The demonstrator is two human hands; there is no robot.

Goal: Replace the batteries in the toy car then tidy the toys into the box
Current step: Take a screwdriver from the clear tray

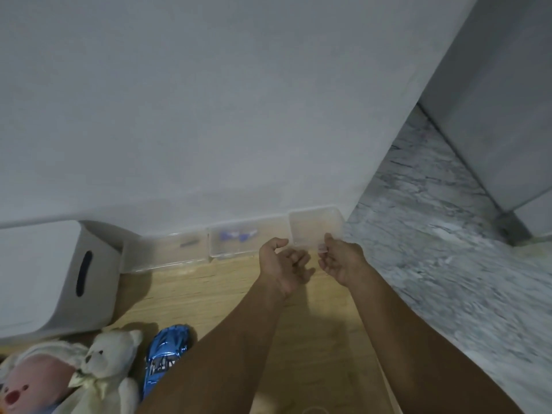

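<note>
Wood floor [209,297] against white wall [209,100], marble floor [433,249] to the right; no readable writing anywhere. Both hands out over clear containers [233,242] by the wall: left hand [282,264] loosely curled, holding nothing; right hand [340,259] pinching something small (too blurred to identify). Blue toy car [167,358] on wood floor lower left, beside white teddy [110,363] and near white box [53,279].

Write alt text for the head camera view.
Both hands, left hand and right hand, reach toward clear plastic containers along a white wall. A blue toy car, white teddy bear and white box sit left.
</note>
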